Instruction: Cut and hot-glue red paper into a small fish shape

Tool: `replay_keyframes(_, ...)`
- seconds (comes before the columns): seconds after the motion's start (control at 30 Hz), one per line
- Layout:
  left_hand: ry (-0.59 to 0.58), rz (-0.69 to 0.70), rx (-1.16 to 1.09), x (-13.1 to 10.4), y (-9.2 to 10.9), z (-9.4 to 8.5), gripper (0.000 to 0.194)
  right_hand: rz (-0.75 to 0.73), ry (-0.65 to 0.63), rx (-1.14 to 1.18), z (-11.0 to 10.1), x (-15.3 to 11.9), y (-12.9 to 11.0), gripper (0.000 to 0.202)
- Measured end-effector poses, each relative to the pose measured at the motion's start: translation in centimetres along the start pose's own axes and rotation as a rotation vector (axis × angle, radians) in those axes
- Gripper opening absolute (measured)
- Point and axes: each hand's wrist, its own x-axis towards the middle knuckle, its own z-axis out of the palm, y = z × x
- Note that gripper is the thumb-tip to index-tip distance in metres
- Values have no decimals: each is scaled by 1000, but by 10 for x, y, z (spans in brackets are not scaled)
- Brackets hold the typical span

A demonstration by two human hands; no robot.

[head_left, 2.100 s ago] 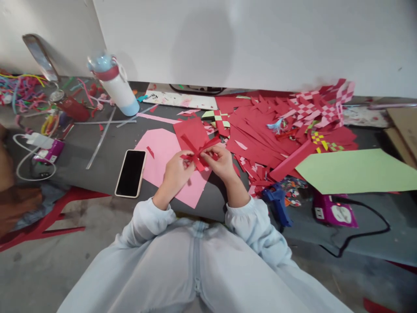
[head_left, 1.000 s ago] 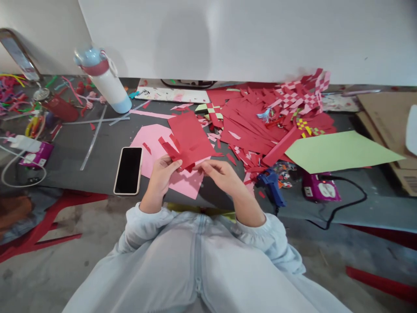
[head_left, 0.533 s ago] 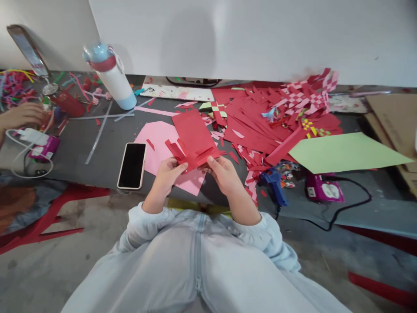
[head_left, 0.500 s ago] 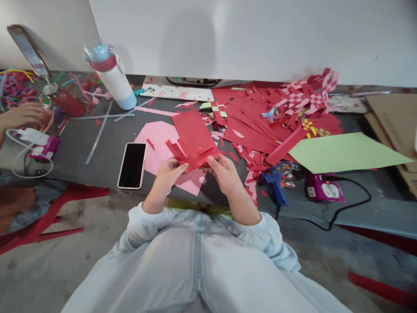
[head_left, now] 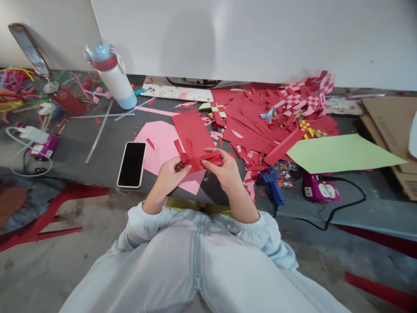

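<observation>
Several red paper strips [head_left: 195,163] cross each other between my two hands, close to the table's front edge. My left hand [head_left: 171,174] pinches them at their left side, thumb on top. At the right side my right hand [head_left: 222,168] grips the strips, with its index finger stretched over them and its thumb near the crossing. Behind the strips lies a red paper sheet [head_left: 192,128], partly over a pink paper sheet [head_left: 156,143]. A phone [head_left: 131,165] with a dark screen rests left of the pink sheet.
A bottle [head_left: 114,80] stands at the back left. Red paper scraps [head_left: 247,117] heap up at the back right, near a green sheet [head_left: 342,153]. A blue glue gun [head_left: 273,187] and a purple power block [head_left: 321,188] with a black cable lie at right.
My right index finger has stretched out over the strips, and the strips have shifted in my hands. The other person's hand at the far left has left the purple block's area.
</observation>
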Motion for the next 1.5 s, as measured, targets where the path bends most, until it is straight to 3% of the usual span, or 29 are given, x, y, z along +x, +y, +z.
replay_keyframes(0.33,30,-25,271,-2,-1,-9,29,-36,107,26,1,15,13,37)
replay_keyframes(0.57,39,-22,375,-5,9,-15,28,-58,-20,-211,10,21,21,37)
replay_keyframes(0.7,89,-49,404,-12,15,-31,36,-113,-76,-396,11,21,15,28)
replay_keyframes(0.83,191,-42,497,-22,21,-54,37,-185,-34,-478,10,22,5,28)
replay_keyframes(1.13,379,-117,620,-36,22,-81,19,-474,108,-701,5,14,-20,22)
replay_keyframes(1.23,447,-208,703,-39,15,-104,17,-553,88,-685,8,7,-28,16)
replay_keyframes(1.37,588,-337,1027,-39,-2,-158,22,-634,66,-641,16,-2,-33,13)
replay_keyframes(1.5,583,-353,1167,-32,-15,-205,32,-705,-79,-598,27,-7,-33,14)
